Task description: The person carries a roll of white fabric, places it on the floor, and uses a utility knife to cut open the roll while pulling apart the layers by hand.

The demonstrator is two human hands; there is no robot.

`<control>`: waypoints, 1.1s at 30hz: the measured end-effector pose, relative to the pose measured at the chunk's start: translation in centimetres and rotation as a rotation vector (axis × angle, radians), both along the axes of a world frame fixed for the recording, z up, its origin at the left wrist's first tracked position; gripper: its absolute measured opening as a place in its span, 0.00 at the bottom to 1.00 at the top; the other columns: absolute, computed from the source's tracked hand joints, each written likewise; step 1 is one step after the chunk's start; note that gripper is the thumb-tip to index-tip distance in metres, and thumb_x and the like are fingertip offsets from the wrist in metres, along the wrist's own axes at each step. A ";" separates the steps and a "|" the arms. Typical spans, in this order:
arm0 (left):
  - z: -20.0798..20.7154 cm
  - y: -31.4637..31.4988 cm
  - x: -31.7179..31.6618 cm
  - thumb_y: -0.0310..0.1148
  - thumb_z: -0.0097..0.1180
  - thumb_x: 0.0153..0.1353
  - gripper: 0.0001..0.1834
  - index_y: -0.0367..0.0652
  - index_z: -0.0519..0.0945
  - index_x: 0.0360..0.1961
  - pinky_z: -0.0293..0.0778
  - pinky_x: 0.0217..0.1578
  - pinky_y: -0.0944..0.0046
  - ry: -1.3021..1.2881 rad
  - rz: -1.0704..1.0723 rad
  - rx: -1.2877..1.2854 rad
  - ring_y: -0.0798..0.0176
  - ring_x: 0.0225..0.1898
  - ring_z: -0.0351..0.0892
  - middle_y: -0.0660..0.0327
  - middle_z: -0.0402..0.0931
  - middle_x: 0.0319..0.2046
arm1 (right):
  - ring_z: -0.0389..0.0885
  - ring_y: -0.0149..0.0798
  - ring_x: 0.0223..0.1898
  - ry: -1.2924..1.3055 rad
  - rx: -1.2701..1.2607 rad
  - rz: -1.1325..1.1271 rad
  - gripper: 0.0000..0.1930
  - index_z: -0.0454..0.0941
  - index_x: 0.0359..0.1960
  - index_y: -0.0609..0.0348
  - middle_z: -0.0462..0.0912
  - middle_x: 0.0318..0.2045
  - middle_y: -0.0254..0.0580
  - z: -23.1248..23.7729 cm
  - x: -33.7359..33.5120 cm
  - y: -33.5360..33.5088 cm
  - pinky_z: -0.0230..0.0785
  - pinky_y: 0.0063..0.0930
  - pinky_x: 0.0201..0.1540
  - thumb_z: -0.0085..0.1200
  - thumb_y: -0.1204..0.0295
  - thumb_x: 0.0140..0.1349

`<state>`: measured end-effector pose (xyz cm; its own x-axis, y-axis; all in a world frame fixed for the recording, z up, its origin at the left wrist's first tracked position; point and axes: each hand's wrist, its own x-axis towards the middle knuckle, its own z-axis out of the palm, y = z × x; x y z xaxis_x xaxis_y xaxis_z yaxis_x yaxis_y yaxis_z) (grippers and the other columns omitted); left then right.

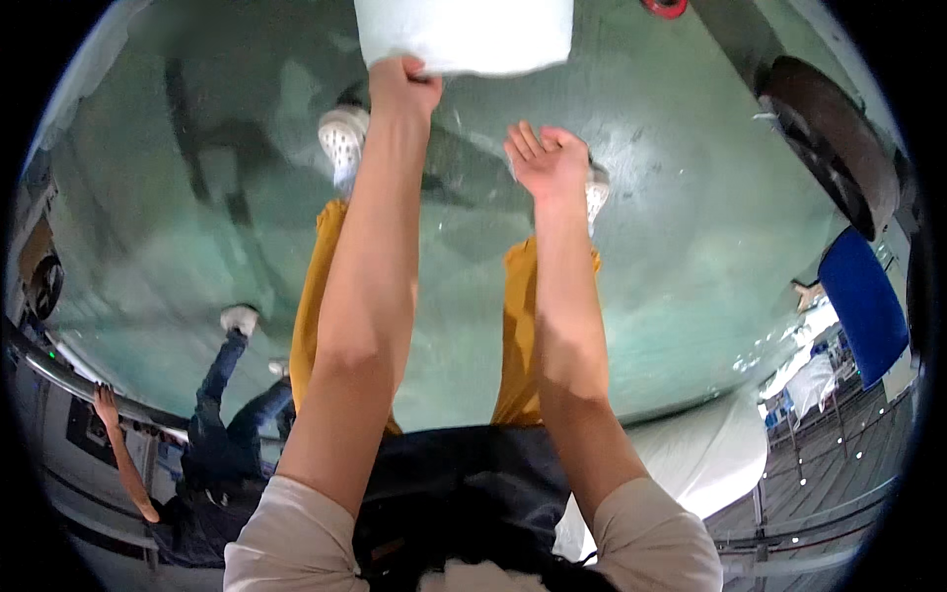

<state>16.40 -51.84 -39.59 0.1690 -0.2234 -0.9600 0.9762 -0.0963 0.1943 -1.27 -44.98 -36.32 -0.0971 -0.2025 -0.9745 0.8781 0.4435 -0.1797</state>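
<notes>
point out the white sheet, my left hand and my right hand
White sheet (466, 36): head view, middle of its visible surface
Left hand (402, 87): head view, middle of the hand
Right hand (548, 168): head view, middle of the hand

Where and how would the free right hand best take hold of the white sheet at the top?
Probably at the right end of its near edge, from the wearer's side, thumb and fingers on opposite faces. The white sheet looks broad and flat; its near edge faces the person, and the left hand grips near the left corner. The open right hand is apart from it.
</notes>
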 end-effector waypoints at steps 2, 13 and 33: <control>-0.8 1.6 -1.8 0.13 0.38 0.46 0.08 0.37 0.63 0.26 0.64 0.29 0.62 -0.023 -0.069 0.067 0.62 0.30 0.61 0.59 0.62 0.29 | 0.46 0.55 0.65 -0.035 -0.023 0.106 0.24 0.57 0.50 0.73 0.55 0.58 0.65 0.5 -2.0 -1.2 0.32 0.52 0.65 0.43 0.71 0.52; -0.5 2.9 0.9 0.19 0.42 0.37 0.34 0.32 0.58 0.54 0.62 0.55 0.49 0.347 0.023 -0.288 0.48 0.53 0.62 0.51 0.61 0.52 | 0.62 0.51 0.56 -0.256 -0.217 -0.161 0.30 0.62 0.52 0.65 0.66 0.52 0.48 -3.1 6.4 -8.2 0.48 0.50 0.63 0.43 0.80 0.39; -2.6 0.6 -0.7 0.22 0.43 0.33 0.27 0.34 0.70 0.43 0.66 0.51 0.45 0.157 0.004 -0.285 0.47 0.48 0.70 0.54 0.72 0.43 | 0.62 0.50 0.57 -0.117 -0.221 -0.066 0.31 0.63 0.53 0.60 0.66 0.54 0.46 -2.7 5.5 -8.5 0.46 0.56 0.63 0.40 0.79 0.38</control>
